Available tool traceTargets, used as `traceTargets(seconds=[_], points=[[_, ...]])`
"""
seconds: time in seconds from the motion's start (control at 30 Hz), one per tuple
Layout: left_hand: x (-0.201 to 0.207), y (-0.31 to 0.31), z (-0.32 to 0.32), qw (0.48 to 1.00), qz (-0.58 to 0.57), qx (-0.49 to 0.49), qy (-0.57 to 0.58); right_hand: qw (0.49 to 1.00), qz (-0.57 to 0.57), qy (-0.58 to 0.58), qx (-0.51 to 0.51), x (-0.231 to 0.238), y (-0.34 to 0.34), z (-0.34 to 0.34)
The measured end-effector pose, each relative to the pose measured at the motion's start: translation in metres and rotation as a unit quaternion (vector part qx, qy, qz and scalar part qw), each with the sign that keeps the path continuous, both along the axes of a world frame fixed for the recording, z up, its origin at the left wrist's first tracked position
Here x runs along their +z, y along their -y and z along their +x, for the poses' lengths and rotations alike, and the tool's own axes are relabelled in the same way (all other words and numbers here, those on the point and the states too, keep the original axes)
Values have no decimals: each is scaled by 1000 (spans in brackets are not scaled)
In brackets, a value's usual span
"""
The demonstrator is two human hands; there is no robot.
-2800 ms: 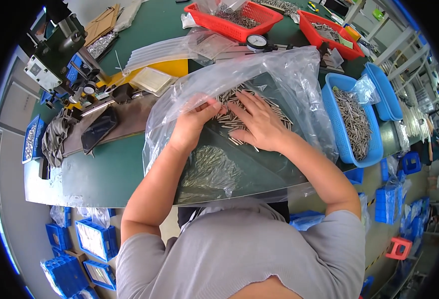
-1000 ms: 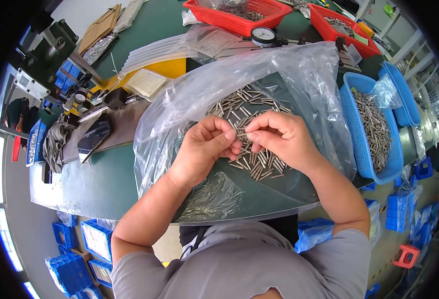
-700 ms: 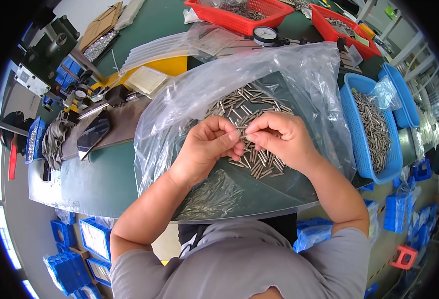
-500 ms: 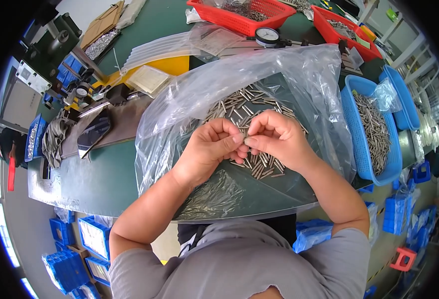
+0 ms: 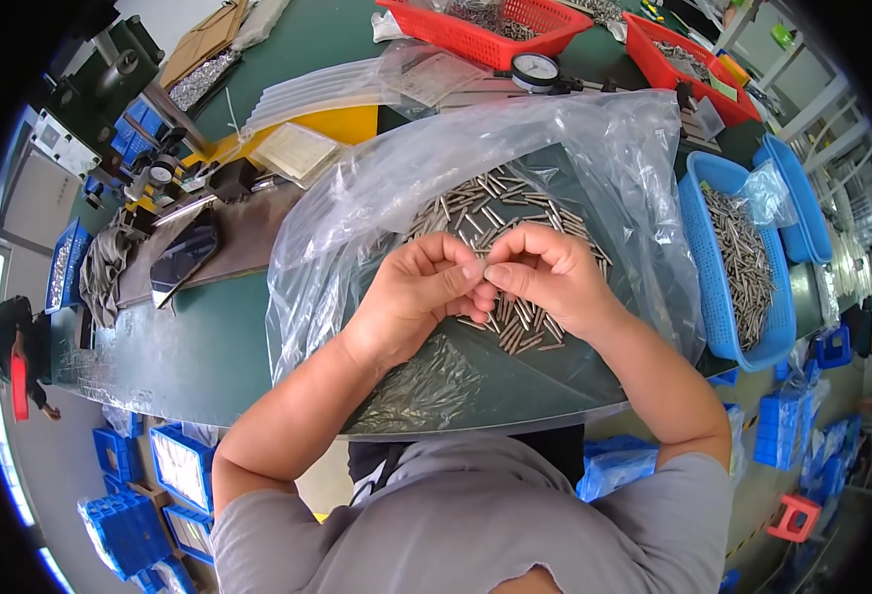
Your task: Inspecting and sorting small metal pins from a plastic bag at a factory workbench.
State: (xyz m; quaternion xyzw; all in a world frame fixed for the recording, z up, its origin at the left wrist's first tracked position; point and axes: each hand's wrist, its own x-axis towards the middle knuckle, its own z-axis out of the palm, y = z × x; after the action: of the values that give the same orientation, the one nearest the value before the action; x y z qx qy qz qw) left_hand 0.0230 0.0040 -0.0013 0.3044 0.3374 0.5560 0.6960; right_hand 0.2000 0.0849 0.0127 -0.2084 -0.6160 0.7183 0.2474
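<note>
My left hand (image 5: 418, 287) and my right hand (image 5: 553, 280) meet over the middle of a clear plastic bag (image 5: 357, 233) on the green table (image 5: 193, 356). The thumbs and forefingers of both are pinched together, tip against tip. Whatever sits between them is mostly covered by the fingers and too small to name. Beneath and around the hands lie many slim metal pins (image 5: 525, 332), loose on the bag, some beyond the fingertips and some toward me.
At right stands a blue basket (image 5: 695, 267) full of metal pins, a second blue basket (image 5: 807, 213) beside it. Red baskets (image 5: 426, 25) and a dial gauge (image 5: 535, 69) are at the back. A phone (image 5: 186, 255) and a gauge stand (image 5: 163, 109) occupy the left.
My hands stay pinched together in nearly the same place, with the right fingertips shifted slightly. At the far left, another person has come further into view.
</note>
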Motion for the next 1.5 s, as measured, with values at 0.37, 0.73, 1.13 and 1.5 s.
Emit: traceTargets(seconds=[0.37,0.73,1.13,1.5], points=[[1,-5,-8,996,9,85,-38,973,-141,-144,-109,5,-21,10],[3,-5,-10,991,17,134,-20,810,526,209,-154,-12,-8,-7],[2,-4,-10,995,0,88,-56,880,426,152,-144,-1,-9,-1],[2,-1,-4,998,-9,35,-45,927,341,128,-86,12,-3,4]])
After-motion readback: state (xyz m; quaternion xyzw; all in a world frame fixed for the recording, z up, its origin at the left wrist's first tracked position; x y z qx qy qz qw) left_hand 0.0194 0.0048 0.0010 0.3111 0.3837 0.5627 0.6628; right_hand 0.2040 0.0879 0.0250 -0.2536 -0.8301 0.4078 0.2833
